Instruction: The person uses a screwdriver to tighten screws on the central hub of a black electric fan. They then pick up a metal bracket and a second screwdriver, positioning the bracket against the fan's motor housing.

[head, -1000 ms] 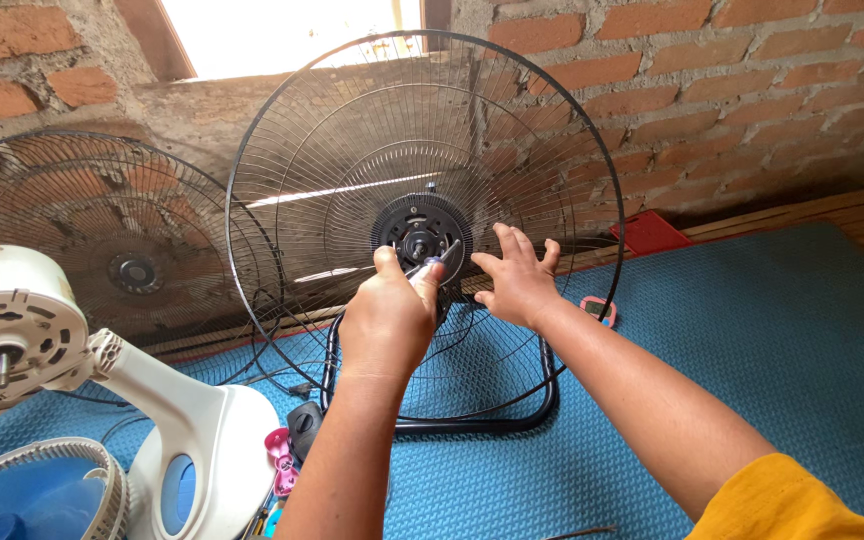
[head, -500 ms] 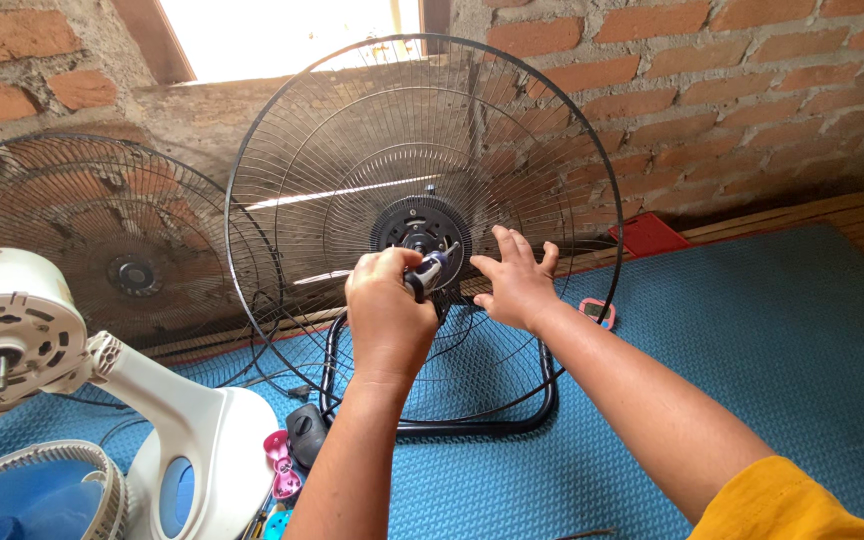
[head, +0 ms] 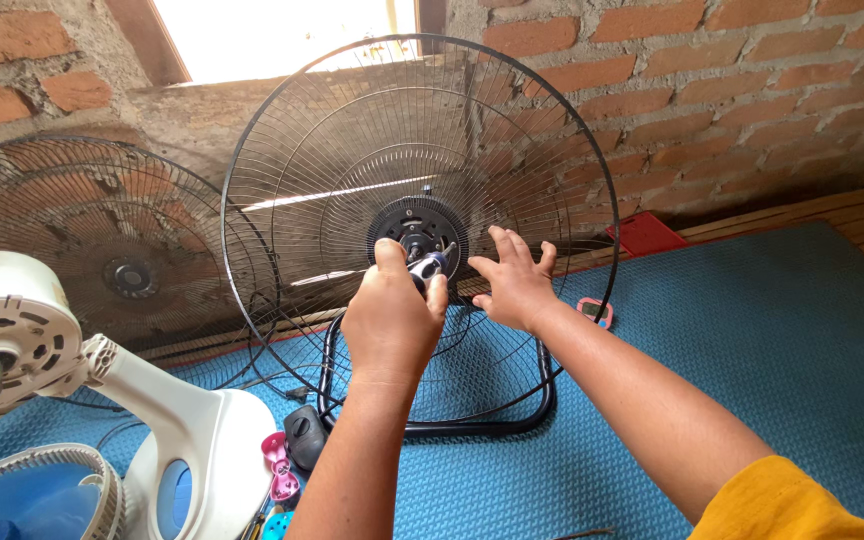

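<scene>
A black floor fan with a round wire grille [head: 552,130] stands on a black tube stand [head: 542,400] on a blue mat. Its black motor hub [head: 414,222] sits at the grille's centre. My left hand [head: 390,320] is shut on a small silver-and-blue tool [head: 430,264], its tip against the hub. To the right of the hub my right hand [head: 514,282] is open, fingers spread against the grille wires, holding nothing.
A second black grille [head: 102,250] leans on the brick wall at left. A white fan body with bare motor [head: 12,340] and a blue blade guard [head: 22,495] lie at lower left, with small tools [head: 282,470] beside. A red box [head: 647,232] sits by the wall.
My left hand has shifted slightly down and left while keeping the tool at the hub. My right hand stays spread on the grille.
</scene>
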